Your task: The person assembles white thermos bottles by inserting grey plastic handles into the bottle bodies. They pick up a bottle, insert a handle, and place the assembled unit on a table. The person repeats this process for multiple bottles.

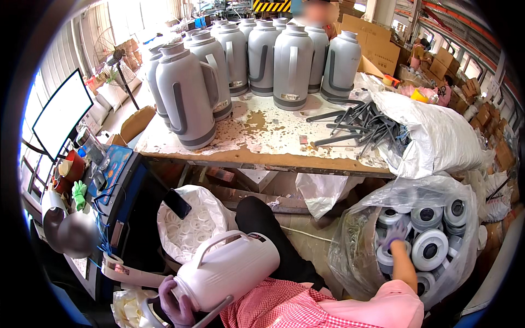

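Observation:
Across my lap lies a pale grey thermos jug (235, 268), tilted, with its closed end toward the upper right. My left hand (176, 303), in a purple glove, grips it at the neck end. My right hand (394, 236), also gloved, reaches into a clear plastic bag (355, 240) at the right. Its fingers are spread over the round grey-and-white parts with dark centres (429, 250) inside, and look slightly blurred. Left of my knee, an open white bag (167, 218) holds many translucent rings (191, 224); a dark phone (178, 203) rests at its rim.
Several grey jugs (292, 68) stand on the worn table (268, 123) ahead. Dark grey handle strips (363, 126) spill from a white sack (432, 131). At left, a desk carries a monitor (63, 115) and green gloves (79, 194). A person (317, 13) is beyond the table.

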A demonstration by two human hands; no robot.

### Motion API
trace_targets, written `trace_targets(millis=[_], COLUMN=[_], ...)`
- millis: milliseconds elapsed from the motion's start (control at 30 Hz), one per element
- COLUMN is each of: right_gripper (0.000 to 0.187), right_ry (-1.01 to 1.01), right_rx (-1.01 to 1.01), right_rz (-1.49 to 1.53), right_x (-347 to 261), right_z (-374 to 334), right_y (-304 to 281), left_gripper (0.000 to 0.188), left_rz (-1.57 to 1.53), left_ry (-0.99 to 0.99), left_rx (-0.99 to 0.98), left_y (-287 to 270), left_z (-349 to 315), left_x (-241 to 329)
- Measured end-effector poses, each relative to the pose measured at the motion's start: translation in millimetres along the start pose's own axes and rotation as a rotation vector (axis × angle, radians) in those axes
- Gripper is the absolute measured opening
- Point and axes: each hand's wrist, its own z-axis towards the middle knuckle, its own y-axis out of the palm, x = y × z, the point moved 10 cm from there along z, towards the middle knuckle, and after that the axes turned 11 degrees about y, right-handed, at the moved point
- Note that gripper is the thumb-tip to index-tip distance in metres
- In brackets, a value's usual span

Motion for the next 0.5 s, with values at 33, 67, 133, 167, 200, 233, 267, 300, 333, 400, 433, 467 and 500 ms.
trace_targets(millis=[33,67,133,167,200,233,267,300,333,400,433,467,500], right_gripper=[0.087,0.083,0.077,0.075,0.073,0.072,0.072,0.071,0.073,0.076,0.078,0.089,0.092], right_ry=[-0.044,-0.079,-0.145,-0.221,-0.298,-0.346,-0.389,-0.429,-0.545,-0.613,-0.649,-0.667,-0.692], right_rx=[-0.062,-0.065,-0.05,-0.023,0.005,-0.093,-0.193,-0.298,-0.287,-0.565,-0.709,-0.761,-0.656], right_rz=[-0.074,-0.113,-0.173,-0.199,-0.226,-0.1,0.026,0.153,0.022,0.025,0.032,-0.022,-0.078], right_x=[-25,-39,-37,-41,-44,-44,-41,-39,-74,-67,-66,-64,-64], right_z=[-31,-26,-25,-21,-17,-10,-10,-14,-30,-54,-68,-82,-82], right_y=[-15,-19,-18,-15,-10,12,40,61,28,12,6,-10,-9], left_gripper=[0.048,0.056,0.072,0.071,0.069,0.068,0.067,0.066,0.064,0.062,0.061,0.06,0.058], left_rz=[-0.002,-0.045,-0.187,-0.233,-0.246,-0.259,-0.26,-0.258,-0.185,-0.145,-0.119,-0.091,-0.051], left_ry=[-0.062,-0.117,-0.202,-0.219,-0.215,-0.198,-0.177,-0.156,-0.141,-0.109,-0.088,-0.068,-0.049], left_rx=[0.041,0.097,0.163,0.193,0.214,0.235,0.244,0.245,0.301,0.32,0.335,0.352,0.36], left_y=[-10,-23,-28,-31,-34,-35,-33,-29,-51,-53,-57,-60,-62], left_z=[-6,-14,-19,-22,-25,-26,-25,-21,-35,-39,-41,-43,-45], left_x=[-7,-23,-65,-74,-78,-79,-79,-79,-67,-64,-62,-59,-56])
